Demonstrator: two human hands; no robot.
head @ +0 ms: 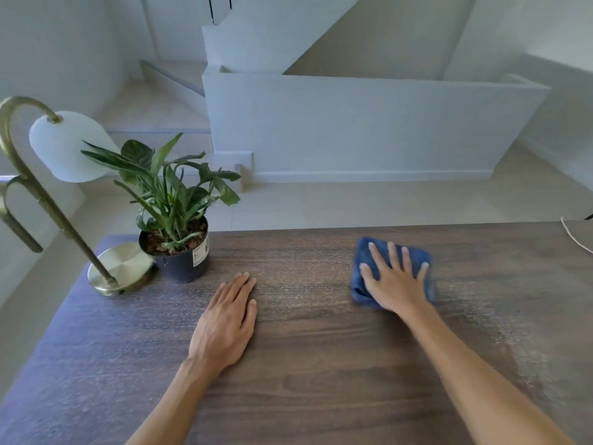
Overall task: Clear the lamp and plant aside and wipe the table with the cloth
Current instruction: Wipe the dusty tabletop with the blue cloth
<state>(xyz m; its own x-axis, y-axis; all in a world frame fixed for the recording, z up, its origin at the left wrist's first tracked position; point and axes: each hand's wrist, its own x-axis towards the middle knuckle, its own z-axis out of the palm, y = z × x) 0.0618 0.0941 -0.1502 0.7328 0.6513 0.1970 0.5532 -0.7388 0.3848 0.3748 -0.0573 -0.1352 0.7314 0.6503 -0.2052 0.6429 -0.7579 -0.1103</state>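
The cloth (390, 269) is a deep blue, thick and fuzzy, folded into a rough square pad. It lies flat on the counter (321, 348) toward the far right, close to the far edge, and its outline is a little blurred. The right hand (393, 281) lies palm down on top of it with its fingers (373, 252) straight and spread wide, pressing the cloth onto the wood rather than gripping it.

The left hand (224, 322) rests flat on the bare counter near the middle, fingers straight and close together, holding nothing.

The plant (173, 200) has long dark green leaves and stands upright in a black pot with a white label, at the far left of the counter near the far edge. Just to its left is the lamp (61, 175), with a brass curved stem, a round brass base touching or almost touching the pot, and a white frosted shade that hangs over the leaves. The lamp base sits near the left edge.

The counter is dark wood grain with a pale speckled film across much of it, heaviest on the right side. A wide stretch of open surface runs from the plant to the cloth and forward to the near edge. A white cord (576, 239) lies at the far right corner.
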